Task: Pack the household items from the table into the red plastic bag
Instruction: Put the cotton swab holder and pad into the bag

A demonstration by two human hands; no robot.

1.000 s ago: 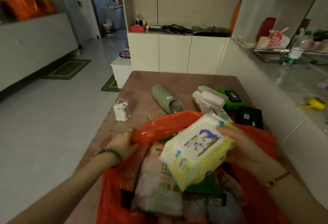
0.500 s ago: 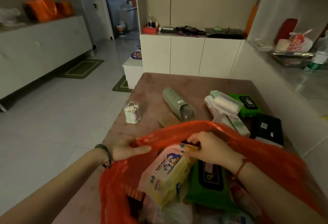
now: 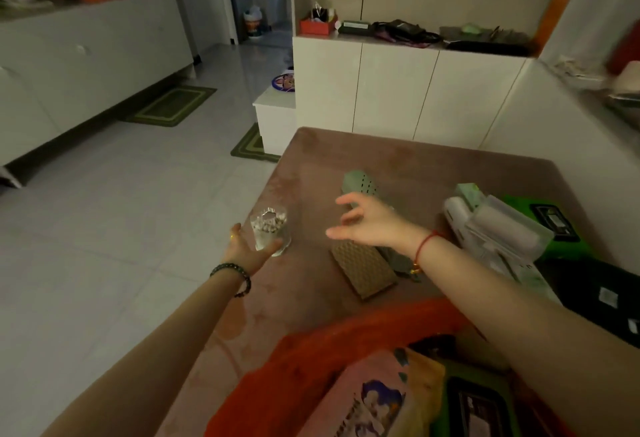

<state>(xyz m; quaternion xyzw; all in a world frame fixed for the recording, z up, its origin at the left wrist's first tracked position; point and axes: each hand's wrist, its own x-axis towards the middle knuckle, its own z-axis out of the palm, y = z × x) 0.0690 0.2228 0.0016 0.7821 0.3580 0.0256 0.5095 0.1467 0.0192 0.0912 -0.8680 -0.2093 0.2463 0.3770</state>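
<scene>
The red plastic bag (image 3: 325, 350) lies open at the near edge of the brown table (image 3: 363, 145). A pink and yellow wipes pack (image 3: 374, 398) and a green pack (image 3: 478, 405) sit inside it. My left hand (image 3: 242, 251) is stretched out to a clear jar of cotton swabs (image 3: 269, 230), cupping its near left side with the thumb across its base. My right hand (image 3: 372, 221) hovers with fingers spread over a pale green perforated case (image 3: 360, 183), holding nothing.
A brown woven pad (image 3: 363, 270) lies below my right wrist. White wrapped rolls (image 3: 498, 232), a green wipes pack (image 3: 550, 216) and a black pack (image 3: 602, 298) crowd the table's right side. White cabinets (image 3: 391, 90) stand behind the table, tiled floor to the left.
Both hands left the red bag and reached forward over the table. The wipes pack now rests in the bag. My left hand has arrived at the swab jar.
</scene>
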